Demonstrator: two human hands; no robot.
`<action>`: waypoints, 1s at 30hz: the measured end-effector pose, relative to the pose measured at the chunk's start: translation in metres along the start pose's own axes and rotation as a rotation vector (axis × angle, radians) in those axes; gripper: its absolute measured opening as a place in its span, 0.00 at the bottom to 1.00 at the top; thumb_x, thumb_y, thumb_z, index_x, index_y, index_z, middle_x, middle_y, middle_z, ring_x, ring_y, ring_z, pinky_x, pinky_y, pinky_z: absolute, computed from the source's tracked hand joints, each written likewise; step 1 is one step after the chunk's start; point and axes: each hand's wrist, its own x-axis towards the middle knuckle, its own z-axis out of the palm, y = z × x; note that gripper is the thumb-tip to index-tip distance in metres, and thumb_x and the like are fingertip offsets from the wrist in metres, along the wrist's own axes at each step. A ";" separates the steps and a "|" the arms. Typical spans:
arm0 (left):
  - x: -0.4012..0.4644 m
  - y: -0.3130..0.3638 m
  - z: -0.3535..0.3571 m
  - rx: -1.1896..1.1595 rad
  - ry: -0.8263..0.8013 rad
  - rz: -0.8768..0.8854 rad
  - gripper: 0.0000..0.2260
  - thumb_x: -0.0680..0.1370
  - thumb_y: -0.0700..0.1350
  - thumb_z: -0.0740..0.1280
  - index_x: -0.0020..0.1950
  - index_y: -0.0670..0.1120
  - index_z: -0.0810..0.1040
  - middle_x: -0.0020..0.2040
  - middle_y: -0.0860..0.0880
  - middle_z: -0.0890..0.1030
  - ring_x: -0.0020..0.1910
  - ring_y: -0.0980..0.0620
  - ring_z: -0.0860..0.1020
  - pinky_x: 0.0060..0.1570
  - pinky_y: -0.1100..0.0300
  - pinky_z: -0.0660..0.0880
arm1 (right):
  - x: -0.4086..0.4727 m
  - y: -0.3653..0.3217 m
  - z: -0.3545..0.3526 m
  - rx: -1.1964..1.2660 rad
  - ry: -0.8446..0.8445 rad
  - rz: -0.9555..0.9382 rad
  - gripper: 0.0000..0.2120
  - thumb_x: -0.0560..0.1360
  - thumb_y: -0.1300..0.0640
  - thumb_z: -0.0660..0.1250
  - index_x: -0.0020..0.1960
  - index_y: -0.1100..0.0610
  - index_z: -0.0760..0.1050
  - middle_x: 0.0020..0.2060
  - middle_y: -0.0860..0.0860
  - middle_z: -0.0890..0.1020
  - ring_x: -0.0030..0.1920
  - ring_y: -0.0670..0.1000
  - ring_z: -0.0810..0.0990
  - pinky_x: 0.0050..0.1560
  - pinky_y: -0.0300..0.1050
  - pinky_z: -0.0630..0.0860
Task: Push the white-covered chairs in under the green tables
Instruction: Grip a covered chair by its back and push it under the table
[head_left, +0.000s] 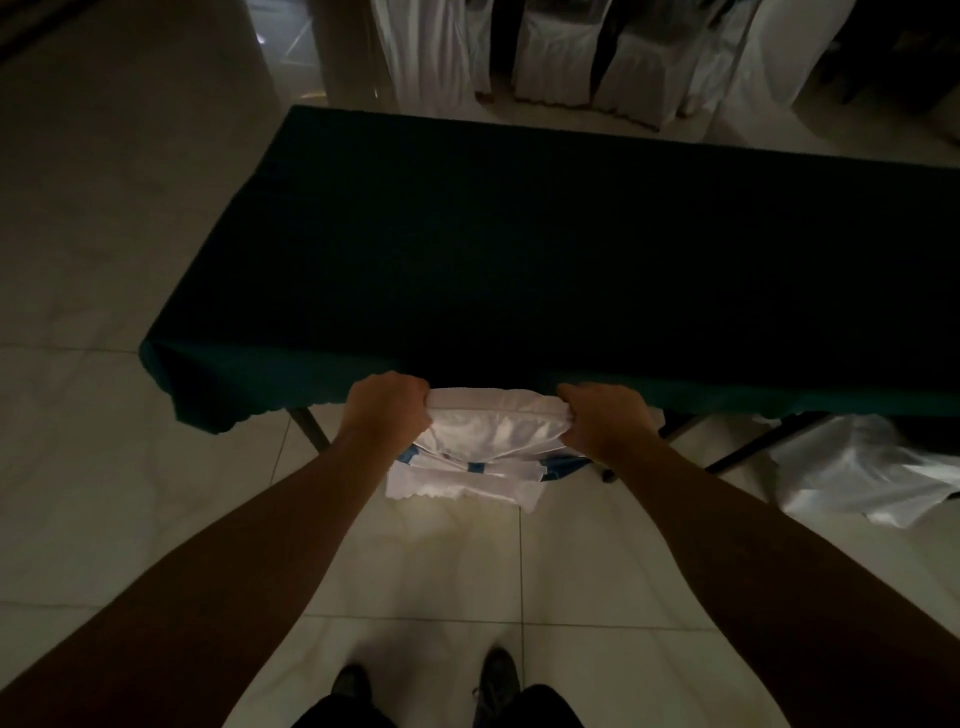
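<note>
The person stands at the long side of the table (519, 249), which is covered with a dark green cloth, and holds one chair (493, 431) by the top of its back. The left hand (387, 410) is closed around the left corner of the white cover, and the right hand (605, 418) is closed around the right corner, so the chair back lies between the two hands. The top of the back is already touching or almost touching the hanging edge of the cloth, just beyond the knuckles; the seat is hidden, probably under the table. I judge this chair is nearly pushed in. What remains seems to be a small, straight push and then letting go. To the right of the right hand, another chair (857, 467) in white cover looks untidy near the table leg and probably comes next.
</note>
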 end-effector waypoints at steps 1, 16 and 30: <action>0.001 0.001 0.001 0.001 0.003 -0.005 0.12 0.71 0.59 0.71 0.48 0.53 0.80 0.26 0.56 0.64 0.25 0.57 0.63 0.27 0.61 0.59 | 0.001 0.001 -0.001 0.001 0.003 0.002 0.19 0.72 0.41 0.70 0.59 0.46 0.71 0.45 0.48 0.78 0.40 0.49 0.72 0.40 0.45 0.69; -0.002 0.011 0.005 -0.073 -0.009 -0.019 0.15 0.70 0.59 0.72 0.50 0.52 0.78 0.32 0.56 0.70 0.32 0.54 0.71 0.33 0.59 0.67 | 0.000 0.012 0.007 0.084 -0.004 0.022 0.19 0.72 0.44 0.72 0.56 0.46 0.68 0.46 0.48 0.78 0.40 0.48 0.73 0.40 0.45 0.71; -0.019 -0.006 -0.005 -0.162 0.078 -0.100 0.63 0.48 0.85 0.57 0.76 0.56 0.45 0.77 0.45 0.57 0.74 0.40 0.56 0.65 0.36 0.62 | 0.008 -0.044 -0.042 0.350 0.122 -0.088 0.54 0.56 0.17 0.55 0.76 0.38 0.45 0.78 0.51 0.54 0.76 0.59 0.55 0.69 0.63 0.61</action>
